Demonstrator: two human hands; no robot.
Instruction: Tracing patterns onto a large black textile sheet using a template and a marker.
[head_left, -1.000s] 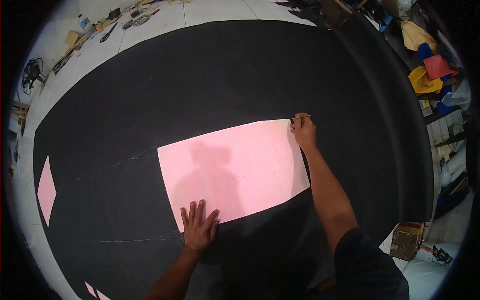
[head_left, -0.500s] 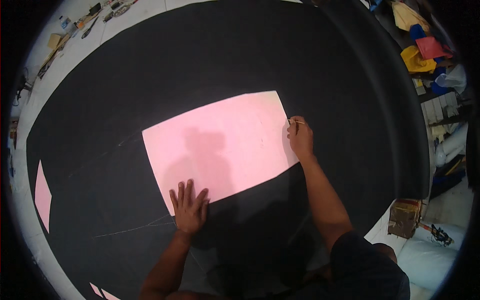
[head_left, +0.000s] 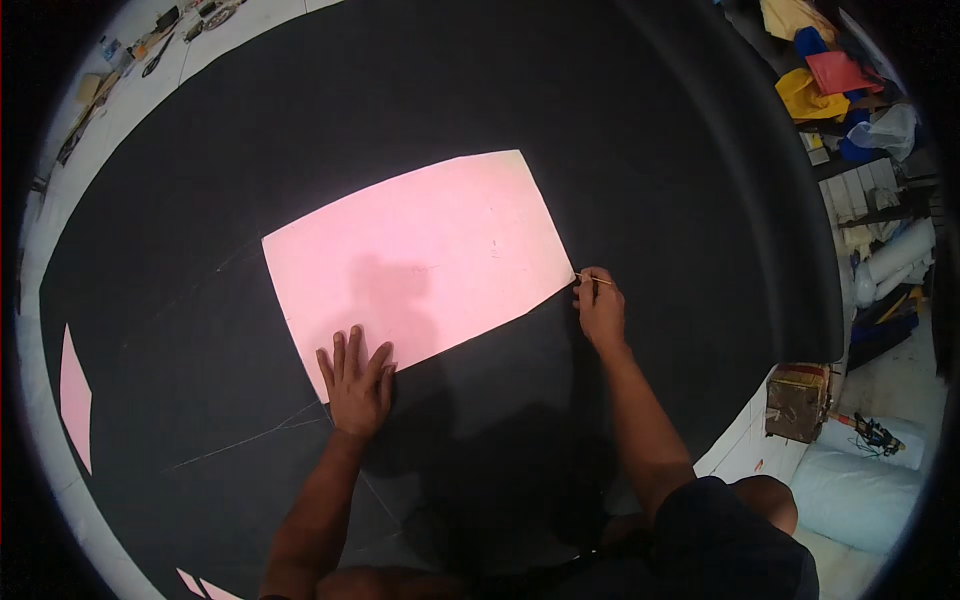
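Note:
A large pink sheet (head_left: pixel 455 225), with gently curved long edges, lies flat on wide black material (head_left: pixel 620 120). My left hand (head_left: pixel 358 388) is spread open on its lower left corner, fingers flat. At its lower right corner my right hand (head_left: pixel 602 318) pinches a thin, light-coloured, pencil-like stick (head_left: pixel 599 281), whose tip is at the sheet's edge. Faint pale lines (head_left: pixel 235 446) run across the black material left of the sheet.
A smaller pink piece (head_left: pixel 76 400) lies at the far left, with slim pink pieces (head_left: pixel 188 582) at lower left. The black material forms a thick roll (head_left: pixel 760 200) on the right. Beyond it are bags, a brown block (head_left: pixel 797 405) and white rolls (head_left: pixel 860 495). Tools line the upper left.
My right hand has slid down the sheet's right edge to the lower right corner with the stick. The left hand keeps its place on the sheet. The whole view has shifted slightly.

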